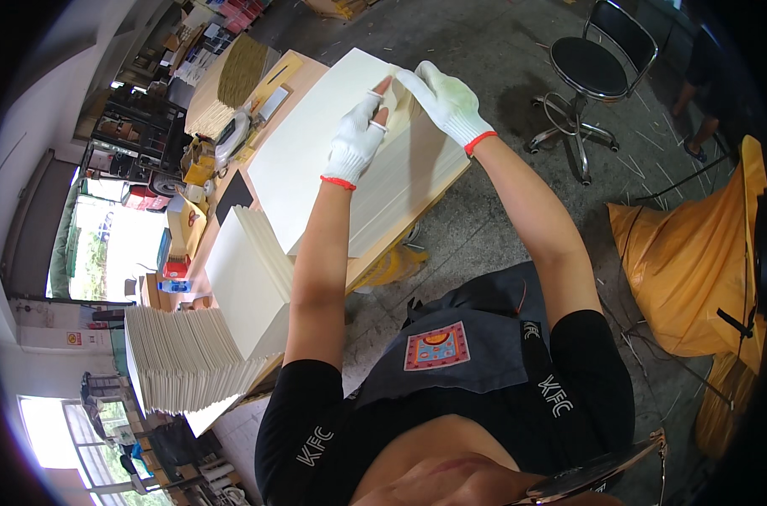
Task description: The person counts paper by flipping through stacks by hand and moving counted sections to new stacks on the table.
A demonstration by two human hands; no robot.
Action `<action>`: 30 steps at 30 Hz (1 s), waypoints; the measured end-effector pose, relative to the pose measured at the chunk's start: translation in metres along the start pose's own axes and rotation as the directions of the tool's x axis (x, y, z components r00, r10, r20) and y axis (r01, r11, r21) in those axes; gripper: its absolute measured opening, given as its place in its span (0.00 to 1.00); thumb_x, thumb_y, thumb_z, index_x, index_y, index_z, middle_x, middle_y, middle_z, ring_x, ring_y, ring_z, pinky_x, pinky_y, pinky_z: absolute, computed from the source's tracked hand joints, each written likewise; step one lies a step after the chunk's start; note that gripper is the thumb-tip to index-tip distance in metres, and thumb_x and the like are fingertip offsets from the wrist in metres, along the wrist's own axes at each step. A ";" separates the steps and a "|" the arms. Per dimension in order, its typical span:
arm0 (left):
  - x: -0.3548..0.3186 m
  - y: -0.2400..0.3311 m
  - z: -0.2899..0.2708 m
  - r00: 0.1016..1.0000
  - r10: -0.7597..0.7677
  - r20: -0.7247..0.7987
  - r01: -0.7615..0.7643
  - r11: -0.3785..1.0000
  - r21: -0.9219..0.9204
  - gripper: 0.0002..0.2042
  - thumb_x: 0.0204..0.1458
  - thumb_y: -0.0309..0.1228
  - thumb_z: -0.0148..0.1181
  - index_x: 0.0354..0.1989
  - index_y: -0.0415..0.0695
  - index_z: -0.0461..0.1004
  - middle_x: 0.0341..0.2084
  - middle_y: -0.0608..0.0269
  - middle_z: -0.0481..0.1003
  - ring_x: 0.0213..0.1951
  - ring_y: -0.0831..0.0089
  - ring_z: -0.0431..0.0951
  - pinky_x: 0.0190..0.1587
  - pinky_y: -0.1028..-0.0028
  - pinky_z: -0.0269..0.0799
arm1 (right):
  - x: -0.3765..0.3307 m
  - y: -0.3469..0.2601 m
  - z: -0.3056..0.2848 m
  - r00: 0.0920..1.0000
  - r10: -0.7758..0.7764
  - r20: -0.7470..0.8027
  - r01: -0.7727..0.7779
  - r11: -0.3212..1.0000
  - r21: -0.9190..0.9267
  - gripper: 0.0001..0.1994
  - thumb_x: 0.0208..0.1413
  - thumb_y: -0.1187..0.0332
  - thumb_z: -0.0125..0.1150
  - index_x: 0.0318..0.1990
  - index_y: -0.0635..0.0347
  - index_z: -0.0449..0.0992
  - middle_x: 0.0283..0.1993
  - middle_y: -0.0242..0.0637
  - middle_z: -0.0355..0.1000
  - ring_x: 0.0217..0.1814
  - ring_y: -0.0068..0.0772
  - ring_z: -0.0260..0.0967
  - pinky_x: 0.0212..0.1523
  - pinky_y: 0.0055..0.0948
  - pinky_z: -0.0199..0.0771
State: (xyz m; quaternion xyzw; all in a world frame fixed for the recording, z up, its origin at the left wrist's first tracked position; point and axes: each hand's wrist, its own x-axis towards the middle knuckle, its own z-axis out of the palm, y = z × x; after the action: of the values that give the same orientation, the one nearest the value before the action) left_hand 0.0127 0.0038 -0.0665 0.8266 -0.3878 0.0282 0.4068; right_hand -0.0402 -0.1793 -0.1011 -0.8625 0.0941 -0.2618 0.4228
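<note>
A thick stack of large white sheets (316, 143) lies on the table, and both my hands are at its far right corner. My left hand (360, 139) wears a white knit glove with a red cuff, and bare fingertips show. Its thumb and forefinger are apart, resting on the top sheet near the corner. My right hand (449, 103), in a matching glove, is closed round the edge of several sheets at that corner. Those sheets are bent up and fan slightly beneath it. Part of the right fingers is hidden by the glove's back and the paper.
Nearer on the left stand more sheet stacks (189, 358). Along the table's far left side are a yellow box (199, 164), a dark flat pad (234, 198) and a blue-labelled bottle (174, 287). A black swivel chair (590, 67) and an orange sack (687, 270) are to the right.
</note>
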 end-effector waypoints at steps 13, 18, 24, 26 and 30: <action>0.002 0.013 -0.006 0.970 -0.171 0.174 0.162 0.985 0.064 0.17 0.56 0.30 0.65 0.55 0.44 0.77 0.44 0.54 0.80 0.33 0.73 0.78 0.41 0.71 0.74 | 0.003 0.005 0.003 1.000 -0.003 0.011 0.003 0.999 -0.052 0.29 0.67 0.37 0.36 0.42 0.55 0.69 0.34 0.50 0.77 0.40 0.56 0.75 0.42 0.49 0.71; 0.000 -0.008 0.003 0.993 0.113 -0.037 -0.110 0.992 0.068 0.14 0.60 0.29 0.56 0.54 0.46 0.77 0.42 0.55 0.80 0.33 0.67 0.80 0.41 0.68 0.75 | -0.001 -0.001 -0.001 1.000 0.008 0.027 -0.008 1.000 -0.001 0.29 0.67 0.37 0.37 0.43 0.55 0.70 0.35 0.50 0.77 0.42 0.56 0.76 0.44 0.48 0.71; 0.003 0.003 -0.002 0.982 -0.105 0.159 0.085 0.988 0.127 0.13 0.62 0.31 0.56 0.53 0.43 0.77 0.42 0.56 0.81 0.35 0.74 0.78 0.42 0.72 0.74 | 0.002 0.005 0.002 1.000 0.006 0.018 -0.005 0.999 -0.043 0.28 0.67 0.37 0.37 0.42 0.55 0.69 0.35 0.50 0.77 0.41 0.56 0.75 0.43 0.47 0.71; 0.002 0.010 -0.004 0.982 -0.094 0.163 0.069 0.986 0.151 0.13 0.60 0.31 0.60 0.52 0.42 0.77 0.40 0.57 0.80 0.33 0.75 0.77 0.40 0.72 0.74 | 0.003 0.005 0.003 1.000 0.004 0.022 -0.004 0.999 -0.043 0.28 0.67 0.38 0.37 0.41 0.56 0.68 0.35 0.51 0.77 0.41 0.57 0.75 0.43 0.48 0.71; 0.002 0.011 -0.003 0.977 -0.144 0.159 0.131 0.987 0.090 0.15 0.56 0.31 0.66 0.51 0.42 0.78 0.38 0.58 0.80 0.27 0.76 0.76 0.37 0.72 0.74 | 0.002 0.006 0.004 1.000 -0.002 0.018 0.003 0.999 -0.034 0.28 0.67 0.37 0.37 0.41 0.56 0.69 0.34 0.50 0.77 0.40 0.56 0.75 0.42 0.48 0.72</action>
State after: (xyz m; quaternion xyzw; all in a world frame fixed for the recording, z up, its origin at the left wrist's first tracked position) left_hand 0.0074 0.0009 -0.0567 0.8665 -0.3603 -0.0531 0.3413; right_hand -0.0361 -0.1812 -0.1065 -0.8721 0.0937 -0.2528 0.4084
